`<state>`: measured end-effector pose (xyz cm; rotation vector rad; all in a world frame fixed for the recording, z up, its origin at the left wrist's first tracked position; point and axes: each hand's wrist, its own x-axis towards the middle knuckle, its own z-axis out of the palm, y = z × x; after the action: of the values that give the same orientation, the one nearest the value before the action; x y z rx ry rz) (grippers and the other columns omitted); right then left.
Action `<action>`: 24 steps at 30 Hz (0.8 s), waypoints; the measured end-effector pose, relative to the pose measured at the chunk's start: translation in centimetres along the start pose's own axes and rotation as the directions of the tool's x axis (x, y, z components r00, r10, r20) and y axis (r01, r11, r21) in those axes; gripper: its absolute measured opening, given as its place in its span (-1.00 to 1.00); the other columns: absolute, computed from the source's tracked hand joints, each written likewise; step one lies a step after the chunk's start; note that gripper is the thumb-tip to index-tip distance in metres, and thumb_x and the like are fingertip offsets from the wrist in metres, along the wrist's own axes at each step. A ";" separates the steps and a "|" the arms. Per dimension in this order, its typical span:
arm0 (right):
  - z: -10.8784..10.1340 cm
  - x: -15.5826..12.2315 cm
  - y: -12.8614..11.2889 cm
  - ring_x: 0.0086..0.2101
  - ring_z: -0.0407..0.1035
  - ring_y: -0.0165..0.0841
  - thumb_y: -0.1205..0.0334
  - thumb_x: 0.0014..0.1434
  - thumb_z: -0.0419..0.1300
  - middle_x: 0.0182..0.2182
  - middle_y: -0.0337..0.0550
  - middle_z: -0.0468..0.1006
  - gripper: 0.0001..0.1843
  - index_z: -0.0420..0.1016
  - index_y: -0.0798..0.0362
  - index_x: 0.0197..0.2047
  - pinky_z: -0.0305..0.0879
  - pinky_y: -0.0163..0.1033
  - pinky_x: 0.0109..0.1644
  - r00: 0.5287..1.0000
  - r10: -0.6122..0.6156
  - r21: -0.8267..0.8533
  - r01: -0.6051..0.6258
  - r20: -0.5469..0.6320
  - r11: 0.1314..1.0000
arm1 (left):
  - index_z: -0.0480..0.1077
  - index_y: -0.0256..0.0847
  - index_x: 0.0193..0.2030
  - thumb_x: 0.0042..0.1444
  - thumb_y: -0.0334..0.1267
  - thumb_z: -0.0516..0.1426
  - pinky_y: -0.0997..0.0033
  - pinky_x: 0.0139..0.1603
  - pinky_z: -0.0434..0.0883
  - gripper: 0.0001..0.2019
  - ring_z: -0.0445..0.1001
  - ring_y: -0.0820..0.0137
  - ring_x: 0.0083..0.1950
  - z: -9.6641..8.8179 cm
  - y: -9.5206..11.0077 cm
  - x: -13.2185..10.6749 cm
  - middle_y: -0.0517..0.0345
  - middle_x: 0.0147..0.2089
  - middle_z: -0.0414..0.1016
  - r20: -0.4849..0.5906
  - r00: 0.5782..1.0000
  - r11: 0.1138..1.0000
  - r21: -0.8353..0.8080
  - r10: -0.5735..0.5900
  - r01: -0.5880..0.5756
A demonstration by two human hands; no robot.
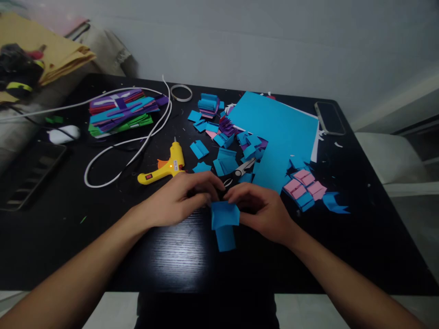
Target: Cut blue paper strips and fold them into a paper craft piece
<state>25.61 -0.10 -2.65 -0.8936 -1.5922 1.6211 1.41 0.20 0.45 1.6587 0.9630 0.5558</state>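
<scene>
A folded blue paper piece (225,217) with a strip hanging towards me is held near the table's front. My left hand (183,196) pinches its left far edge between thumb and fingers. On the other side, my right hand (265,208) has its fingers curled against the right edge of the same piece. The fingertips partly hide where they meet the paper. Just beyond them lie scissors (244,168) among folded blue paper pieces (225,161). A yellow glue gun (164,169) rests on its side beyond my left hand, with a small orange light showing.
Blue paper sheets (274,123) cover the table's centre right. Pink and blue folded pieces (305,187) sit beyond my right hand. At the left are bundled coloured strips (121,112), a looped white cable (103,185) and a white case (64,134). A phone (329,118) lies far right.
</scene>
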 end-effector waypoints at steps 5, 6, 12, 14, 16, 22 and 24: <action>-0.1 0.1 0.3 -0.20 0.63 -0.34 0.30 0.07 0.51 -0.19 -0.17 0.69 -0.73 0.53 -0.01 -0.22 0.58 -0.26 -0.07 0.999 0.016 0.045 -0.014 -0.043 0.999 | 0.44 -0.16 0.05 0.04 -0.50 0.16 0.42 -0.13 0.48 -0.60 0.54 0.39 -0.16 0.2 0.1 -0.4 0.15 -0.06 0.57 0.021 0.981 0.962 0.192 0.194 -0.195; -0.1 0.1 0.3 -0.21 0.62 -0.34 0.29 0.06 0.52 -0.20 -0.17 0.68 -0.72 0.52 -0.01 -0.23 0.58 -0.26 -0.08 0.999 0.011 0.040 -0.009 -0.050 0.999 | 0.45 -0.16 0.01 0.05 -0.48 0.18 0.42 -0.15 0.47 -0.64 0.52 0.40 -0.19 0.4 0.1 -0.4 0.16 -0.10 0.55 0.017 0.977 0.946 0.249 0.210 -0.208; 0.0 0.1 0.0 -0.26 0.58 -0.35 0.31 0.10 0.46 -0.24 -0.16 0.64 -0.75 0.46 0.01 -0.25 0.55 -0.26 -0.15 0.997 -0.045 -0.057 0.041 -0.056 0.998 | 0.46 -0.19 -0.16 0.12 -0.45 0.21 0.43 -0.22 0.44 -0.85 0.51 0.42 -0.26 1.1 -0.6 -0.4 0.19 -0.25 0.52 -0.080 0.962 0.904 0.371 0.261 -0.214; 0.0 0.1 0.0 -0.26 0.59 -0.34 0.34 0.12 0.43 -0.25 -0.16 0.64 -0.79 0.49 0.01 -0.23 0.55 -0.26 -0.17 0.996 -0.072 -0.099 0.067 -0.046 0.993 | 0.47 -0.19 -0.16 0.14 -0.44 0.21 0.43 -0.21 0.46 -0.86 0.53 0.41 -0.25 1.1 -0.8 -0.4 0.17 -0.24 0.56 -0.098 0.960 0.901 0.380 0.262 -0.208; 0.0 0.0 0.1 -0.29 0.58 -0.35 0.34 0.14 0.43 -0.27 -0.16 0.65 -0.81 0.52 0.02 -0.21 0.55 -0.28 -0.22 0.993 -0.106 -0.144 0.099 -0.042 0.985 | 0.49 -0.19 -0.15 0.16 -0.43 0.22 0.43 -0.20 0.47 -0.87 0.56 0.40 -0.23 1.0 -0.9 -0.5 0.15 -0.22 0.59 -0.109 0.957 0.897 0.390 0.270 -0.209; 0.1 -0.2 0.3 -0.40 0.55 -0.41 0.29 0.16 0.45 -0.35 -0.25 0.65 -0.84 0.58 0.00 -0.20 0.51 -0.31 -0.30 0.982 -0.156 -0.205 0.131 -0.110 0.970 | 0.50 -0.20 -0.16 0.23 -0.34 0.25 0.48 -0.24 0.48 -0.94 0.58 0.43 -0.27 1.3 -1.0 -0.4 0.16 -0.26 0.62 -0.164 0.944 0.900 0.385 0.285 -0.204; 0.2 -0.2 0.3 -0.40 0.55 -0.42 0.29 0.14 0.47 -0.37 -0.29 0.64 -0.77 0.56 -0.02 -0.16 0.50 -0.33 -0.31 0.977 -0.160 -0.196 0.130 -0.145 0.972 | 0.50 -0.19 -0.16 0.22 -0.31 0.27 0.51 -0.30 0.45 -0.92 0.56 0.47 -0.33 1.4 -1.0 -0.4 0.21 -0.31 0.59 -0.207 0.942 0.909 0.380 0.265 -0.172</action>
<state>25.54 -0.33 -2.94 -0.9531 -1.6731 1.2835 1.97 -0.86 -0.86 2.0778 1.1186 0.7984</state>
